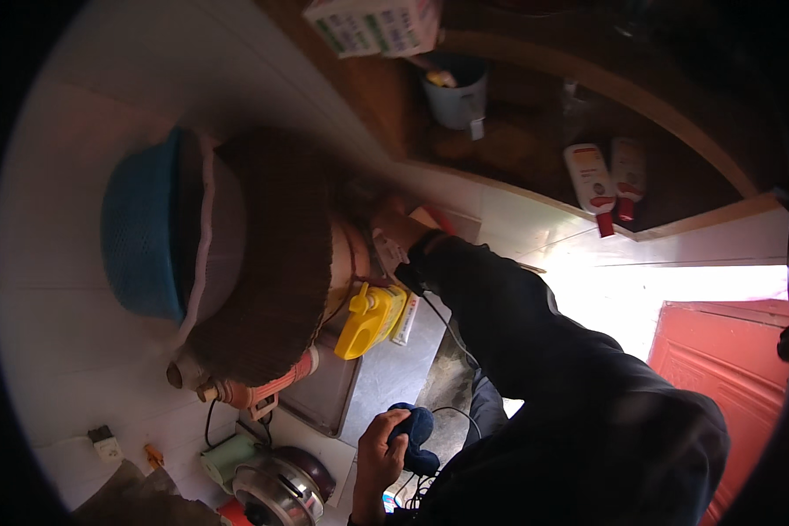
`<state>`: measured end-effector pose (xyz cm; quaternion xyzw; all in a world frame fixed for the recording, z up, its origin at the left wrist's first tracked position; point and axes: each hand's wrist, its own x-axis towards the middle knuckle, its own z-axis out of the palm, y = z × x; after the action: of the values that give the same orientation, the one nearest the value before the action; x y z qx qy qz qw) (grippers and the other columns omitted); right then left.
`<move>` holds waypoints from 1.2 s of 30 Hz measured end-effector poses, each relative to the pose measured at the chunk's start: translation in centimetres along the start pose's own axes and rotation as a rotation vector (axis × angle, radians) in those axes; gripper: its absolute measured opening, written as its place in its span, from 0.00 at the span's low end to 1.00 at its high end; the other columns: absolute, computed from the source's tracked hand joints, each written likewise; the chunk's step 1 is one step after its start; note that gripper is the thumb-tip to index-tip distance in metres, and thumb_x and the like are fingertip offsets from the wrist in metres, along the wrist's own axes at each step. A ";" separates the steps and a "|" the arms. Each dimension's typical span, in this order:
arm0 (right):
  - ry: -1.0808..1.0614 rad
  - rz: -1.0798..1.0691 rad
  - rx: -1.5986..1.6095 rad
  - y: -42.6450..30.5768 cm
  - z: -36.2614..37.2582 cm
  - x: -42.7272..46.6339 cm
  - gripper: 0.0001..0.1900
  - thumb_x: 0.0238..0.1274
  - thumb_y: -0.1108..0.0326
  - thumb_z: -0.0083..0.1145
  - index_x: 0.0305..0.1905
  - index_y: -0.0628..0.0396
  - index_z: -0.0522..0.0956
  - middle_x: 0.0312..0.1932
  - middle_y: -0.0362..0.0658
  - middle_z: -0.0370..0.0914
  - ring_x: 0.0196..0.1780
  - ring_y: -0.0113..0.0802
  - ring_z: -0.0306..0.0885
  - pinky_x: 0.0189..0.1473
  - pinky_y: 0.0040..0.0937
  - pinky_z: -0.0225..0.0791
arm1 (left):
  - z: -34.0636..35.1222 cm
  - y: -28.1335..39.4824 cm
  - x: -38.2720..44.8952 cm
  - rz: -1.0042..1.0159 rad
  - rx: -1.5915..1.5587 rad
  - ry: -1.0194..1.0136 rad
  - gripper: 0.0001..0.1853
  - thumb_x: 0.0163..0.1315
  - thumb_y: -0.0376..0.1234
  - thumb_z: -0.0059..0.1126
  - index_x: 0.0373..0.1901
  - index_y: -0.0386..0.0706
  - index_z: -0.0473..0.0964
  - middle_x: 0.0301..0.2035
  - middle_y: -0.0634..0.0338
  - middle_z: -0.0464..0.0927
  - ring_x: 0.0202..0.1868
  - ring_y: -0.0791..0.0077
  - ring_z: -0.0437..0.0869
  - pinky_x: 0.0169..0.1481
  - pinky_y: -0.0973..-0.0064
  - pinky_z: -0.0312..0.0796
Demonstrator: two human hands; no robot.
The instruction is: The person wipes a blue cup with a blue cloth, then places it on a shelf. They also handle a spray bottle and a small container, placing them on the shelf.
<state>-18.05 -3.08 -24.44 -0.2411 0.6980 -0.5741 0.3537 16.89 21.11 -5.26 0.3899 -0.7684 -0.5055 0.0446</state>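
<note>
My left hand (pixel 382 454), at the lower middle, is closed around a dark blue soft cloth item (pixel 418 434); thin dark cables run close by. My right arm, in a black sleeve, reaches across to the shaded corner, where my right hand (pixel 398 223) is dim and its fingers are hard to make out. A white printed package (pixel 388 253) lies right beside or under that hand; whether I hold it cannot be told. Below the hand, a yellow pump bottle (pixel 371 320) lies next to a white tube or carton (pixel 405 320) on a grey metal surface (pixel 398 375).
A wooden shelf (pixel 513 187) overhead holds a grey mug (pixel 457 98), two white bottles with red caps (pixel 592 181) and a printed box (pixel 375 26). Blue basket (pixel 138 230), brown corrugated piece (pixel 269 263) and metal pot (pixel 279 493) are left; a red door (pixel 723 355) stands right.
</note>
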 end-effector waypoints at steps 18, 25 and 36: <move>-0.133 0.275 0.053 -2.5 -28.7 -34.7 0.16 0.82 0.65 0.52 0.58 0.69 0.80 0.49 0.51 0.87 0.49 0.38 0.88 0.51 0.35 0.82 | 1.9 17.3 26.2 0.743 0.228 0.575 0.23 0.72 0.29 0.56 0.69 0.36 0.73 0.69 0.39 0.72 0.71 0.40 0.72 0.77 0.54 0.64; 0.007 0.133 0.108 -7.8 -34.9 -38.9 0.16 0.82 0.63 0.53 0.56 0.67 0.80 0.47 0.50 0.88 0.50 0.37 0.88 0.53 0.34 0.80 | 6.7 14.7 27.8 0.655 0.318 0.455 0.22 0.73 0.30 0.51 0.67 0.36 0.72 0.70 0.36 0.68 0.73 0.39 0.68 0.77 0.53 0.63; -0.160 -0.574 0.146 -26.3 -22.8 -23.9 0.27 0.78 0.49 0.61 0.68 0.55 0.74 0.53 0.48 0.82 0.52 0.38 0.84 0.52 0.38 0.78 | -4.1 13.4 17.7 0.502 -0.544 0.434 0.25 0.71 0.32 0.58 0.69 0.37 0.74 0.62 0.46 0.80 0.64 0.59 0.81 0.74 0.63 0.68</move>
<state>-22.30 23.09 8.40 -0.4469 0.5283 -0.6784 0.2470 -0.87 9.20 1.83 0.2619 -0.6511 -0.5693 0.4282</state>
